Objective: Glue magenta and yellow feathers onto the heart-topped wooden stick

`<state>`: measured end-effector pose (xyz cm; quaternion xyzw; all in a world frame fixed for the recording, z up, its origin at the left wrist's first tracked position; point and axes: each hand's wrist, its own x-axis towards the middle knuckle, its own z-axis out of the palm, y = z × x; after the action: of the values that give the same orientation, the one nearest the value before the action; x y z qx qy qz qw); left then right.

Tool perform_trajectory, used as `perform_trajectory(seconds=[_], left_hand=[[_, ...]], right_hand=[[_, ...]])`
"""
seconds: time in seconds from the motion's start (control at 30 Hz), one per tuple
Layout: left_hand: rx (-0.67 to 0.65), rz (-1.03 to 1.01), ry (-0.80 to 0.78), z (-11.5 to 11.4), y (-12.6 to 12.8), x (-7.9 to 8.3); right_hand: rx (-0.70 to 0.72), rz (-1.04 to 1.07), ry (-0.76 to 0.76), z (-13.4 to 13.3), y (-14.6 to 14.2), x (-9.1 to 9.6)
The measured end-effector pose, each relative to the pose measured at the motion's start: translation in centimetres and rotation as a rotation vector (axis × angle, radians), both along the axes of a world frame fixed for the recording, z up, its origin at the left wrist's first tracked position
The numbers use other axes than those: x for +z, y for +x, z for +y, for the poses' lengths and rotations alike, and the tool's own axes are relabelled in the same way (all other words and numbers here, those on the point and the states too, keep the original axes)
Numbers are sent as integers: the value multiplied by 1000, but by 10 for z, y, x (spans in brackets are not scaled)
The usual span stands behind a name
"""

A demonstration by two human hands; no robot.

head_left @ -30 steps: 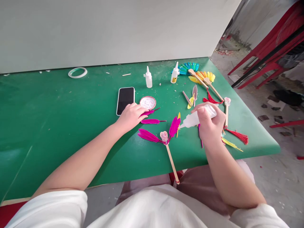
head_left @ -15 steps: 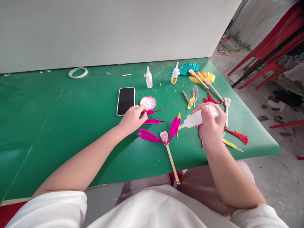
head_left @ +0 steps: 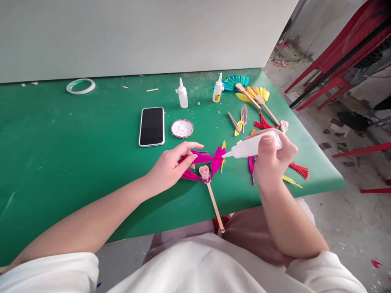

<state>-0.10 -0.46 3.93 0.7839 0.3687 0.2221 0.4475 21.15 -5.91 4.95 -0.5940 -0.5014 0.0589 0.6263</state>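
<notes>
My right hand grips a white squeeze bottle of glue, its nozzle aimed left at the quill tip of a magenta feather. My left hand pinches that feather by its wide end, holding it just above the green table. Below it lies a wooden stick with a heart-shaped head and magenta feathers fanned on both sides.
A black phone and a small round lid of white bits lie behind my left hand. Two glue bottles stand further back beside finished feather fans. A tape ring sits far left. Red chairs stand at right.
My left hand picked a magenta feather off the table and brought it toward me, to the glue nozzle. The right hand with the bottle stayed near its place; the view shifted slightly.
</notes>
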Motion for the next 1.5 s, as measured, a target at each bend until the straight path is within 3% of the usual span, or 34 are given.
perform_trajectory(seconds=[1.5], left_hand=[[-4, -11, -29, -1, 1, 2]], right_hand=[[-31, 87, -29, 6, 6, -12]])
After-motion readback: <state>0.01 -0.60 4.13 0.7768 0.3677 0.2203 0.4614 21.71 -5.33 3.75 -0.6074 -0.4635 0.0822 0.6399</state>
